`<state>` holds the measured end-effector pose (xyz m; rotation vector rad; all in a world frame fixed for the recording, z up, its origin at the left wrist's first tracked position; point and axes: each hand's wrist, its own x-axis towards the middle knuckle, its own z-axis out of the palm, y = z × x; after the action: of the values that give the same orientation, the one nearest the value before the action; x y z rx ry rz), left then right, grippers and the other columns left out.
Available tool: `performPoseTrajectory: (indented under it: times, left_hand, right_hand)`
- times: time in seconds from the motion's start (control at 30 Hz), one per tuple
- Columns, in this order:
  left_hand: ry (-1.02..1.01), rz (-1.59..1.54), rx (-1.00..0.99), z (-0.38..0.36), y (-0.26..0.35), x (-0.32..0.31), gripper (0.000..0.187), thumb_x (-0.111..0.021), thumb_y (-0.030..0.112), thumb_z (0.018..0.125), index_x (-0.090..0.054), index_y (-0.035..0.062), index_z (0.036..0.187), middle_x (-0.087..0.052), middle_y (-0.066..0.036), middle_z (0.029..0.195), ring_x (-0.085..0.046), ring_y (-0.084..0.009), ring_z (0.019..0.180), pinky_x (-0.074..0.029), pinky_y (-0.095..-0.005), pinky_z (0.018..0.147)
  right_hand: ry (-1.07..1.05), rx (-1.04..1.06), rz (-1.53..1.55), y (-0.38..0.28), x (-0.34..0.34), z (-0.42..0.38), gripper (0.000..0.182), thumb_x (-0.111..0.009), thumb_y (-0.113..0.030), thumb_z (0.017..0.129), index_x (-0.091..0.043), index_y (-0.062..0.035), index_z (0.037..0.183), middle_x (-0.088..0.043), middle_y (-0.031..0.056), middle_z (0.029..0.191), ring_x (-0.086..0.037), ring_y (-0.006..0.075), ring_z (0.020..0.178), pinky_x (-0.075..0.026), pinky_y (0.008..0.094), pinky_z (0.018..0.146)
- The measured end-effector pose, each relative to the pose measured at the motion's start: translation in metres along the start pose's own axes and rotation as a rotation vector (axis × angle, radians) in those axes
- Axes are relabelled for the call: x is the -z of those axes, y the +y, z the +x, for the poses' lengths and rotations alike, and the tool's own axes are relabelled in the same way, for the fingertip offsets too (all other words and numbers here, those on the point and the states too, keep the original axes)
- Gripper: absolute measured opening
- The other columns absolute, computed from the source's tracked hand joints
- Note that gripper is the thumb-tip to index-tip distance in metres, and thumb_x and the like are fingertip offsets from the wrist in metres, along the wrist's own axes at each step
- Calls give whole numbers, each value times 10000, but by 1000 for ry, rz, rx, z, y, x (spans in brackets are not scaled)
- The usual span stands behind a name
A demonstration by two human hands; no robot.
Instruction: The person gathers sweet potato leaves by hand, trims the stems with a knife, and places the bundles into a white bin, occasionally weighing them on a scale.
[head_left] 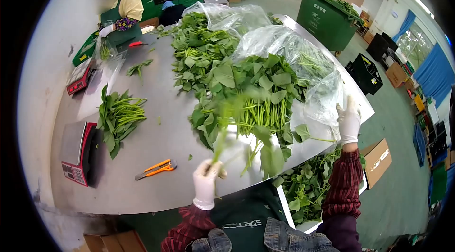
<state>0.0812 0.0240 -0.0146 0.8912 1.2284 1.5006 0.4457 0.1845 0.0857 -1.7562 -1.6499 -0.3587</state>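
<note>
My left hand (207,181), in a white glove, is closed round the stems of a few leafy greens (220,143) near the table's front edge; their upper part is blurred. My right hand (349,121), gloved too, is at the right edge of the table beside a clear plastic bag (324,100), thumb and fingers apart with nothing seen in them. A big heap of leafy greens (227,72) covers the middle of the table, partly under the plastic. To the left lies a smaller bunch of greens (125,117). An orange box cutter (156,169) rests nearer me.
The metal table (118,193) carries two red scales (79,155) on its left side. Below its right edge stands a white bin of greens (308,190) by a cardboard box (377,163). Across the table a co-worker (121,10) handles a bag. A green wheeled bin (327,17) stands behind.
</note>
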Motion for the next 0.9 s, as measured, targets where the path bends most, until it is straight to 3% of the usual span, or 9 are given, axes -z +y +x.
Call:
performPoseTrajectory:
  times: [0.03, 0.17, 0.23, 0.37, 0.5, 0.57, 0.63, 0.77, 0.9]
  left_hand:
    - [9, -4, 1, 4, 9, 3, 63, -565, 134, 890, -585, 86, 925, -619, -90, 765, -565, -175, 570, -448, -258, 543]
    - [40, -401, 33, 15, 21, 20, 189, -501, 163, 933, -438, 141, 1110, -595, -127, 1024, -532, -123, 548, -417, -249, 536]
    - [27, -579, -63, 20, 12, 29, 256, -515, 171, 927, -455, 155, 1175, -609, -109, 989, -489, -101, 524, -371, -233, 523]
    - [61, -786, -24, 16, 23, 39, 424, -511, 193, 929, -398, 177, 1337, -587, -19, 795, -452, -97, 551, -336, -230, 556]
    - [67, -872, -30, 19, 13, 64, 313, -493, 222, 938, -492, 114, 1232, -494, 6, 655, -422, -98, 567, -320, -236, 573]
    - [78, -900, -63, 23, 6, 69, 238, -480, 230, 944, -551, 80, 1114, -367, 14, 557, -378, -99, 558, -304, -246, 570]
    - [2, -886, -74, 30, -9, 67, 207, -478, 224, 945, -559, 82, 1073, -338, 16, 543, -359, -98, 548, -302, -253, 566]
    - [5, -858, 92, 33, -3, 20, 173, -468, 195, 950, -561, 85, 1046, -276, 27, 507, -332, -91, 535, -294, -255, 554]
    - [74, -651, 310, 28, 3, -23, 237, -533, 199, 919, -562, 52, 1102, -541, -1, 692, -473, -108, 617, -359, -245, 569]
  right_hand:
    - [-108, -44, 24, 2, -12, 1, 387, -577, -46, 769, -543, -44, 1155, -612, 173, 798, -605, 325, 712, -470, 381, 599]
    - [-314, 369, 478, -79, -100, -30, 142, -536, -53, 782, -603, -76, 905, -615, 140, 771, -609, 315, 700, -488, 393, 619]
    - [-374, 550, 313, -128, -142, -42, 64, -511, -55, 783, -560, -63, 823, -592, 147, 730, -597, 341, 705, -480, 419, 624]
    - [-440, 531, 194, -174, -211, -59, 65, -502, -36, 763, -566, -24, 764, -593, 184, 697, -610, 343, 665, -488, 421, 593]
    - [-414, 591, 133, -172, -203, -51, 130, -572, -138, 798, -553, -39, 716, -598, 157, 686, -608, 326, 654, -485, 405, 587]
    - [-468, 426, 165, -181, -151, -49, 207, -572, -215, 846, -568, -35, 744, -582, 147, 629, -605, 305, 624, -466, 385, 552]
    - [-579, 183, 546, -176, -117, -60, 261, -547, -241, 873, -595, -17, 748, -594, 132, 587, -593, 258, 555, -458, 350, 509]
    - [-1056, -360, 1135, -176, -39, -98, 298, -522, -317, 921, -573, -34, 840, -608, 17, 662, -410, 45, 464, -331, 189, 435]
    - [-1219, -503, 1569, -161, -30, -145, 277, -502, -306, 937, -554, -52, 840, -599, 20, 672, -374, 21, 440, -281, 167, 418]
